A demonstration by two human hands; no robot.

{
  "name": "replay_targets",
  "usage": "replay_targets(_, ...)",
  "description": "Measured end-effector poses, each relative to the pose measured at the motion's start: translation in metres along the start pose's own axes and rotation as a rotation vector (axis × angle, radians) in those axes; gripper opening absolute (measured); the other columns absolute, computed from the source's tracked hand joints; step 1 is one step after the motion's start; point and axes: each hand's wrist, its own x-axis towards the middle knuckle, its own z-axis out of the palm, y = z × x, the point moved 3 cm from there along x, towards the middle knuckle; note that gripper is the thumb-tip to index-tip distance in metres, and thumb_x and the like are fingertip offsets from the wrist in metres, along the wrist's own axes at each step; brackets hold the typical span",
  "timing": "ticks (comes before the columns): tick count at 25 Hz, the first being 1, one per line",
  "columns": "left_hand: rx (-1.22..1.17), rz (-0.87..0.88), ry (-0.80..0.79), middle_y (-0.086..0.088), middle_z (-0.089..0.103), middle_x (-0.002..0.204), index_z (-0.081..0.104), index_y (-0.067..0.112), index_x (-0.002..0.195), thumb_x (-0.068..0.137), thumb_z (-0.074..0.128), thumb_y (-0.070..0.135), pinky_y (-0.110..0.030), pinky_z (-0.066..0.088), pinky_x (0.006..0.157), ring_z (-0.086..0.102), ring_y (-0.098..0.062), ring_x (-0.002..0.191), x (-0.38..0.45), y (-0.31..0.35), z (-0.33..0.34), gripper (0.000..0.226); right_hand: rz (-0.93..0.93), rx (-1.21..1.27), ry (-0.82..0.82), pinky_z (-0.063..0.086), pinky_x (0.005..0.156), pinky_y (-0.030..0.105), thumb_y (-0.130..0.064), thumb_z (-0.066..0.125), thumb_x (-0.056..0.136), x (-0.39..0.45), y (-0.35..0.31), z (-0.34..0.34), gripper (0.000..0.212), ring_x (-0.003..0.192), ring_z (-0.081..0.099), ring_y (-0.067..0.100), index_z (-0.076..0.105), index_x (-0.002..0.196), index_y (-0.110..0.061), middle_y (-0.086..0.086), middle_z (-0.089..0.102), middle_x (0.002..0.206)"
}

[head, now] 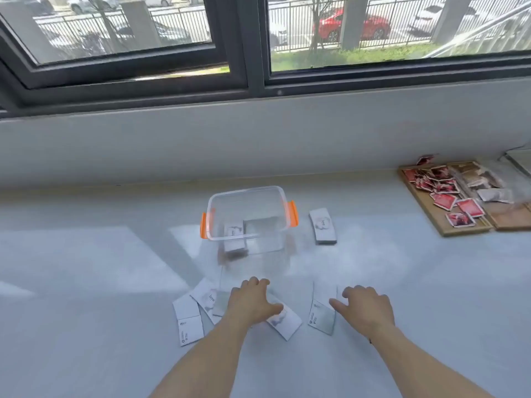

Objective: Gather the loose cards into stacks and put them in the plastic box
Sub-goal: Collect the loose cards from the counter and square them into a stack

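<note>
A clear plastic box (211, 202) with orange clips stands on the pale table, with a stack of white cards (234, 232) inside at its left. Another stack of cards (322, 226) lies just right of the box. Several loose white cards (189, 320) are spread in front of the box. My left hand (250, 303) lies flat with fingers spread on some of them, partly covering a card (284, 321). My right hand (365, 307) hovers open, its thumb at the right edge of a small card stack (321, 310).
A wooden tray (425, 202) of red and grey packets sits at the far right. A grey sill and a dark window frame (255, 81) run behind the table.
</note>
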Motion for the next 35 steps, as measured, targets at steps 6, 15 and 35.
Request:
replay_targets(6,0.088,-0.067,-0.024,-0.001,0.045,0.129,0.041,0.029,0.135,0.064,0.06,0.063,-0.043,0.029,0.106,0.043,-0.023,0.122,0.0,-0.003,0.015,0.081,0.066,-0.02,-0.102,0.038,0.078,0.036,-0.065,0.042,0.085,-0.003,-0.004,0.021,0.043,0.095,0.056,0.019,0.049,0.093,-0.024,-0.005,0.061,0.099)
replay_targets(15,0.113,-0.136,0.034,-0.004,0.045,0.123,0.04,0.029,0.13,0.066,0.066,0.06,-0.052,0.014,0.108,0.04,-0.026,0.12,0.0,0.003,0.021,0.076,0.258,0.186,-0.066,0.041,0.062,0.033,-0.066,0.056,0.08,-0.006,-0.029,0.035,0.063,0.091,0.056,0.026,0.04,0.112,-0.014,0.002,0.05,0.11)
replay_targets(35,-0.724,0.072,-0.088,-0.005,0.042,0.114,0.046,0.024,0.106,0.09,0.049,-0.001,-0.02,0.041,0.065,0.048,-0.015,0.087,0.013,0.051,0.006,0.03,0.039,0.95,-0.343,0.05,0.061,0.032,-0.002,0.046,0.081,0.017,-0.006,0.021,0.04,0.081,0.06,0.022,0.061,0.1,-0.034,0.003,0.065,0.097)
